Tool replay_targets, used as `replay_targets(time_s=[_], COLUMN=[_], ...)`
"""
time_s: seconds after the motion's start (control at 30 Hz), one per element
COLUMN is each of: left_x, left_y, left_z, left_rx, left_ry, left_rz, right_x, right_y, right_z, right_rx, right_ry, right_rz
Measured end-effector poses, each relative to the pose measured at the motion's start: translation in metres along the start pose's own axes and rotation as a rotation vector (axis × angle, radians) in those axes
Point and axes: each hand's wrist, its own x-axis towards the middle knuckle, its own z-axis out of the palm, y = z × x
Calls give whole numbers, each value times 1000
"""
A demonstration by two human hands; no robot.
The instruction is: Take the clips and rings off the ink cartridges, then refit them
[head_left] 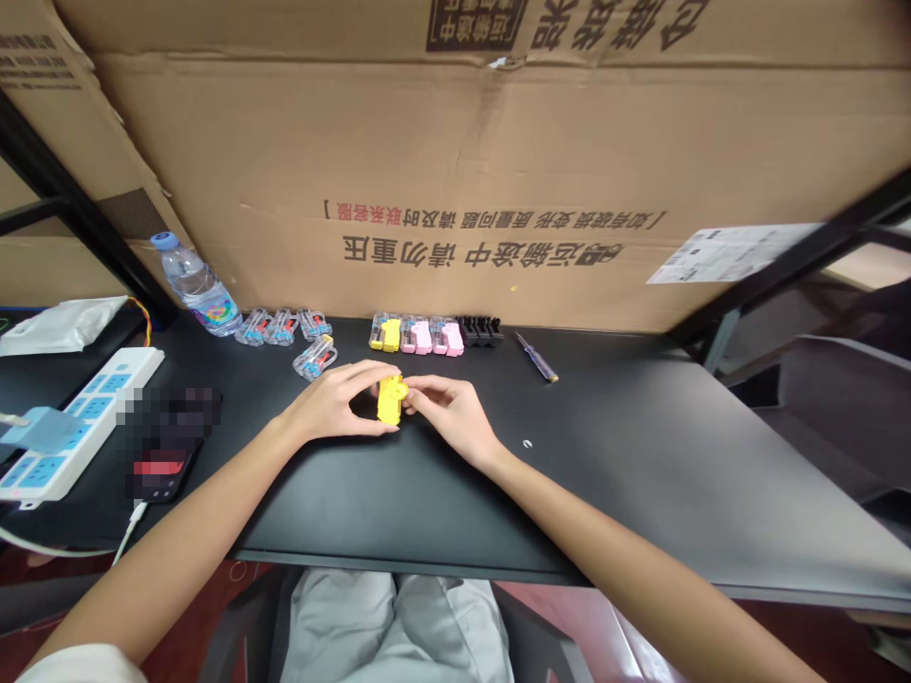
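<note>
Nearer the tabletop's back edge, my left hand pinched the yellow piece. My right hand pinched at its right side

tbl R: passable | L blkd: bottle, pwr strip | back: carton

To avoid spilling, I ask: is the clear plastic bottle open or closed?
Closed: the bottle has a round blue plastic cap on its neck.

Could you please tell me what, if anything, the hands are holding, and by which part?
A yellow piece: the left hand holds it by its far and near ends; the right hand touches its right edge.
</note>
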Motion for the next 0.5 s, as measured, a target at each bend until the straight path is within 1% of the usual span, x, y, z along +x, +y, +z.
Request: replay_targets(time_s=[0.13,0.27,0.37,0.5], left_x=[0,0,1,0], left_y=[-3,-4,-4,-4], left_z=[-2,2,6,8], left_rx=[27,57,83,23], left_ry=[-23,-40,-18,10], left_rz=[5,40,53,21], right_x=[1,2,4,6], right_y=[-1,-1,0,2], right_z=[-2,-4,-5,-4], right_rx=[19,19,22,37], right_ry=[42,37,30,29], right_rz=[10,18,32,32])
